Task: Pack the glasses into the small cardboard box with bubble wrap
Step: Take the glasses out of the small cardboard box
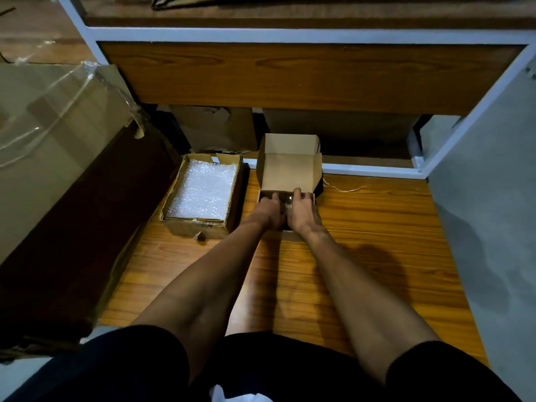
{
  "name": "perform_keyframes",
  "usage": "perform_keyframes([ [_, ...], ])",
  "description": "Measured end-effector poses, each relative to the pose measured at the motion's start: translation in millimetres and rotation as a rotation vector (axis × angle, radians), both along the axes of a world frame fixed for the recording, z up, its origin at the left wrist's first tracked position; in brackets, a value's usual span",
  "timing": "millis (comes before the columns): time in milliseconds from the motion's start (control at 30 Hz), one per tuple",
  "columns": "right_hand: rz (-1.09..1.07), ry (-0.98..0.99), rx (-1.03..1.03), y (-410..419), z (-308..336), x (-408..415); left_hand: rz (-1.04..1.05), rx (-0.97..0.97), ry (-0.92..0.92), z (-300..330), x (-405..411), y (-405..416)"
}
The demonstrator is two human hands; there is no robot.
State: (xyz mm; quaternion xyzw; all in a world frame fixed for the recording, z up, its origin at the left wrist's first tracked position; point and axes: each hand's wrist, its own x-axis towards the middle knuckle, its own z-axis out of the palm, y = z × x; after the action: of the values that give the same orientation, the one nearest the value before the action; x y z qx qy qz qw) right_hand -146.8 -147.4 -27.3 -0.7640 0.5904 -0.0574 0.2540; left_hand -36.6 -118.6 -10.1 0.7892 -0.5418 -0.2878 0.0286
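- The small cardboard box [290, 172] is sitting on the wooden floor [362, 242] just above the middle of the view, its lid standing open toward 12 o'clock.
- Both hands are reaching down into the open box side by side, nearly touching each other.
- The left hand [269, 208] is lying at the 9 o'clock side of the box opening, fingers bent down into it; what they are gripping I cannot tell.
- The right hand [301, 208] is lying at the 3 o'clock side, fingers curling over something pale and glinting inside the box; whether it is being pinched I cannot tell.
- The contents between the hands are too dark and hidden to name; the glasses cannot be made out.
- At 9 o'clock from the small box, a worn carton [200, 224] is sitting close by, holding a sheet of bubble wrap [203, 190].
- A thin wire [345, 188] is lying on the floor at 3 o'clock from the small box.
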Motion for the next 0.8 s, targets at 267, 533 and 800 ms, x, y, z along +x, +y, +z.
perform_keyframes([
  [267,-0.036,-0.098,0.075,0,1,0,0.12,-0.012,0.1,0,-5,-5],
  [533,-0.114,-0.162,0.035,-3,15,-1,0.245,-0.148,0.256,4,7,-3],
  [800,-0.238,-0.511,0.04,-13,44,-17,0.522,-0.271,0.776,28,22,-3],
])
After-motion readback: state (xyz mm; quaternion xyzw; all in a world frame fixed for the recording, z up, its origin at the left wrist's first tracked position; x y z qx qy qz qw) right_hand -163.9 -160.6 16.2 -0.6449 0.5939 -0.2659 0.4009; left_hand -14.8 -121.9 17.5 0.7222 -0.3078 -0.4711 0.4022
